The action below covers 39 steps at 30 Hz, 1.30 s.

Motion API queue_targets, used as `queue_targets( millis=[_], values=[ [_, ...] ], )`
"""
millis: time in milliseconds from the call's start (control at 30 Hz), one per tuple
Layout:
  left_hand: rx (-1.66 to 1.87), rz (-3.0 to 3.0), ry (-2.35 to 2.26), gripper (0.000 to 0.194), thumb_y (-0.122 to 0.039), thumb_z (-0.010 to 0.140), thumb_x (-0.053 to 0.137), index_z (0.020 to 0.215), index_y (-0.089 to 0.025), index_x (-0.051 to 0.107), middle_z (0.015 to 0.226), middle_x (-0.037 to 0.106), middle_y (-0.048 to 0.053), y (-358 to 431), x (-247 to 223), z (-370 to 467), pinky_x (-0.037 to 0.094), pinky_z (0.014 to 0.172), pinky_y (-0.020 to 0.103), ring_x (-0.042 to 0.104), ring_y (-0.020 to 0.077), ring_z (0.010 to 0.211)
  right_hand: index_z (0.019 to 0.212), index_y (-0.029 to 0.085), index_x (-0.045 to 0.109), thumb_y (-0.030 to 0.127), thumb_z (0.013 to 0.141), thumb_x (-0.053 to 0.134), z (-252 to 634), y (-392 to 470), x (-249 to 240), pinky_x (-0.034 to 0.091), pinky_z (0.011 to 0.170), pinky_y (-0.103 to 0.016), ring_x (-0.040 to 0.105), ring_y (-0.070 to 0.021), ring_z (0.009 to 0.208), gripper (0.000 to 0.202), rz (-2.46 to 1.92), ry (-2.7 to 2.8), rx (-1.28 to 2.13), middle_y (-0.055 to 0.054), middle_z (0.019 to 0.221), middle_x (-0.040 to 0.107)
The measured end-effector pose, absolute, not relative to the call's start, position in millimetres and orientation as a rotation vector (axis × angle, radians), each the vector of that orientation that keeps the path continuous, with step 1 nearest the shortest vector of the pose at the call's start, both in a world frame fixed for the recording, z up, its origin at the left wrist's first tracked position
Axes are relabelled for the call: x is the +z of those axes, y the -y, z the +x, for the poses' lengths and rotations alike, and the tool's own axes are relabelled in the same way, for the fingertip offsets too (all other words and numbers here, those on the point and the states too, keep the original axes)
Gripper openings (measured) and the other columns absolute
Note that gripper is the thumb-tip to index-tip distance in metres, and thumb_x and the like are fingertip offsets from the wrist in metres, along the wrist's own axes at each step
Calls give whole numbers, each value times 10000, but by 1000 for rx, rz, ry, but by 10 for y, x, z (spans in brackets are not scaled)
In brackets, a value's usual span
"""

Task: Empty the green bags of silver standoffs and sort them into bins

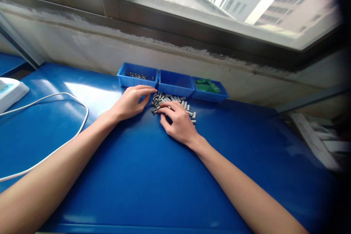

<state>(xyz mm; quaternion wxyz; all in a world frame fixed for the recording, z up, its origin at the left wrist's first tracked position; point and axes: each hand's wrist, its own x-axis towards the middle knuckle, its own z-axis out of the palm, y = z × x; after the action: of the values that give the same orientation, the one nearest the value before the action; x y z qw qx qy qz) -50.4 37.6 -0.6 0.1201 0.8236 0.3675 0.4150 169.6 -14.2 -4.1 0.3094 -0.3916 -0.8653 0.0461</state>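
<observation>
A pile of small silvery metal pieces (186, 106) lies on the blue table, some of them short and block-like. My right hand (177, 120) rests over the near side of the pile with its fingers curved and apart, touching or just above the pieces. On the left of the pile is my left hand (134, 101), its fingers stretched toward the pieces and its thumb apart from them. I see nothing held in either hand. Part of the pile is hidden under my right hand.
Behind the pile stand three blue bins: the left bin (123, 80) holds small metal parts, the middle bin (175, 90) shows a bare floor, the right bin (211, 97) holds green material (207, 85). A white cable (85, 117) crosses the table (153, 186) at left.
</observation>
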Motion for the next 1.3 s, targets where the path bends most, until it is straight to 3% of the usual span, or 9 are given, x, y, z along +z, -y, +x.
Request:
queue_targets(
  millis=[67,167,400,567,800,1033,1300],
  values=[
    [1014,2572,-1006,447,-103,915,464,1298,-154,689,1347,677,121,-394,-52,-508,514,1093,404,631,256,1264,998,192,723,145,925,560,1695,142,-38,508,1006,-451,621,-260,1096,185,-1034,2285,122,-104,1142,707],
    [840,2683,-957,500,-59,904,422,1341,-137,654,1371,660,121,-414,-89,-522,487,1122,412,578,256,1327,1001,201,723,143,921,563,1694,143,-37,507,1009,-457,621,-263,1098,188,-1037,2279,125,-101,1146,704],
    [885,2640,-1040,300,-221,956,533,1161,-166,744,1223,733,112,-431,-93,-578,559,994,369,706,255,1106,1018,200,721,148,924,563,1695,141,-40,507,1013,-452,616,-264,1115,190,-1045,2281,133,-101,1153,700],
    [971,2549,-1092,227,-221,939,574,1066,-179,758,1089,761,93,-434,-105,-588,573,898,334,729,228,968,1031,208,719,148,927,563,1705,129,-58,505,1019,-453,613,-263,1127,196,-1052,2287,140,-96,1160,698],
    [1110,2173,-1175,365,-252,918,607,1273,-192,668,1009,751,71,-384,-55,-517,588,829,326,722,188,858,1012,200,724,134,923,557,1701,149,-40,509,1012,-456,622,-264,1106,201,-1060,2277,142,-97,1148,707],
    [1239,1350,-965,461,-427,815,792,1173,-151,701,1039,768,110,-325,36,-446,601,909,357,758,236,956,1046,207,718,130,909,560,1712,158,-28,521,1007,-454,643,-259,1113,223,-1049,2202,180,-106,1154,713],
    [1218,1115,-900,464,-463,735,857,1057,-150,742,956,782,100,-326,13,-446,598,902,348,765,215,888,972,220,720,178,915,566,1705,87,272,548,932,-406,703,-240,991,170,-1120,1912,190,-75,1040,760]
  ],
)
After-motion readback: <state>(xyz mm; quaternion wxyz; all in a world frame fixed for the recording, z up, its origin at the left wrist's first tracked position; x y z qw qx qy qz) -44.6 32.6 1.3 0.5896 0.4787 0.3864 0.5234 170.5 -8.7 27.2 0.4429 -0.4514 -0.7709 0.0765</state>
